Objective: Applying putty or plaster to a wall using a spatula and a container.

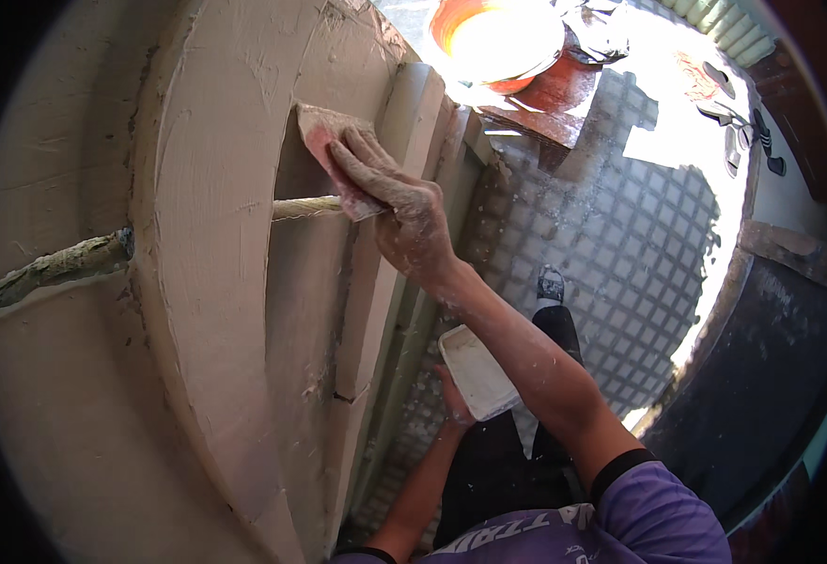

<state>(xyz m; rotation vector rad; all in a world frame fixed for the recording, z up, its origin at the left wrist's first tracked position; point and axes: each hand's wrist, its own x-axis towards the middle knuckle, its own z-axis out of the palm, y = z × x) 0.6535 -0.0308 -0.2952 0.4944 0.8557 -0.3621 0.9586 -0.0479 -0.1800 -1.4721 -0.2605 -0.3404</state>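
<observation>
Holding reddish scraper at wall

The right hand, smeared with pale powder, holds a flat reddish scraper against the beige wall. Lower down, the left hand grips a white rectangular tray. Beyond the tiled floor's shaded part stands an orange tub in sunlight.

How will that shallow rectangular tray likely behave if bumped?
The tray should stay stiff, judging by its straight, raised walls. It may tilt, since the left hand shows only along its left side. Rolling seems unlikely given its flat-sided shape.
</observation>
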